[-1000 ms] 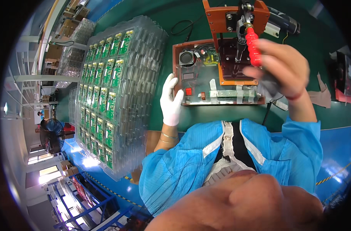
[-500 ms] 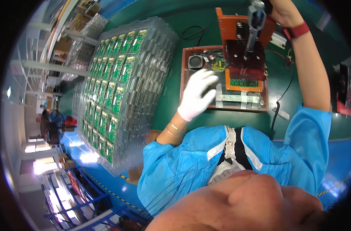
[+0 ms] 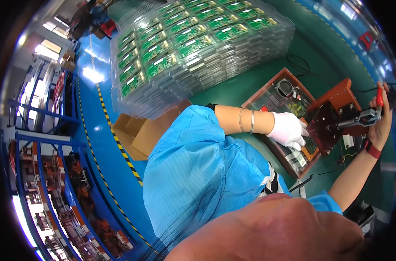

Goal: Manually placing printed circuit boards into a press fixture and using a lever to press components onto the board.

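My left hand (image 3: 289, 129), in a white glove, reaches over the reddish-brown test box from its left. Its fingers are stretched and slightly bent, with the tips at a green circuit board (image 3: 310, 144) in an orange frame (image 3: 312, 153). Whether they pinch the board's edge is hard to see. Beside the board stands a dark red clear plate (image 3: 323, 127) on an orange bracket (image 3: 337, 98). A metal toggle clamp (image 3: 359, 119) is fixed there. My bare right hand (image 3: 382, 124), with a red wristband, is closed round its red handle (image 3: 379, 97).
Clear plastic trays (image 3: 232, 58) of green circuit boards are stacked high at the far left of the green table. A round speaker (image 3: 285, 87) sits in the test box (image 3: 281, 158). Cables lie around it. An open cardboard box (image 3: 139, 135) stands below the trays, near blue shelving (image 3: 50, 143).
The head view has swung round to the left. My left hand has moved from over the box's left part to the circuit board. My right hand and the red handle now show fully.
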Motion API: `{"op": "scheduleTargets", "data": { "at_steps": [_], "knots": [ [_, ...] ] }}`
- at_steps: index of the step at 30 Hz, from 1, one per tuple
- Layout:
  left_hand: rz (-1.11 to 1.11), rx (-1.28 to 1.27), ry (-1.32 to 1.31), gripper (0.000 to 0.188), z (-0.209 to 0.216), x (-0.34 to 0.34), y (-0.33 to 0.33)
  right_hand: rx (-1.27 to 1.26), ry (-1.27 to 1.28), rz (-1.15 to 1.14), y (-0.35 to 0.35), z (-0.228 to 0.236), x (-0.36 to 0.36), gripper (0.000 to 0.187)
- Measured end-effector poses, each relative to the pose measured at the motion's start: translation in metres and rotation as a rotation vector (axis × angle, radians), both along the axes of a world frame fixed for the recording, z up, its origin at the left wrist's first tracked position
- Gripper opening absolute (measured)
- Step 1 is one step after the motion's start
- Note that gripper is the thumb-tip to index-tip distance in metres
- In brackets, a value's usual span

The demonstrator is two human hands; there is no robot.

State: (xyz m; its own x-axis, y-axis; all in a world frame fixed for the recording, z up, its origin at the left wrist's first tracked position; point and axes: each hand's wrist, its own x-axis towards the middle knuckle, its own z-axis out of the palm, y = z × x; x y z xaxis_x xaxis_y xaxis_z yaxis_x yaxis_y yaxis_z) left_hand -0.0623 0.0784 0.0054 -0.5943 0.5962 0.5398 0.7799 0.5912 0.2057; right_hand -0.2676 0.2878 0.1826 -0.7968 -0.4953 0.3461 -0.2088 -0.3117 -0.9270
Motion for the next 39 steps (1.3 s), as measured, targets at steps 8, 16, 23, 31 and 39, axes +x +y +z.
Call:
{"op": "scheduleTargets", "data": {
  "at_steps": [8,16,23,31,39],
  "knots": [
    [-0.068,-0.035,0.085,0.026,0.000,-0.003,-0.023,-0.015,-0.028,0.028,0.002,-0.003,-0.013,0.045],
    [0.195,0.060,0.116,0.034,0.094,0.129,-0.118,0.026,-0.062,0.083,0.016,-0.011,-0.038,0.045],
    [1.271,-0.171,0.173,0.031,0.200,0.195,-0.309,0.051,0.047,-0.073,0.016,-0.008,-0.027,0.044],
    [2.199,-0.058,-0.192,0.030,0.171,0.239,-0.545,0.010,-0.040,-0.008,0.028,-0.012,-0.025,0.044],
    [2.161,0.228,-0.389,0.026,0.130,0.188,-0.592,-0.029,-0.057,-0.070,0.028,-0.009,-0.011,0.050]
  ]
}}
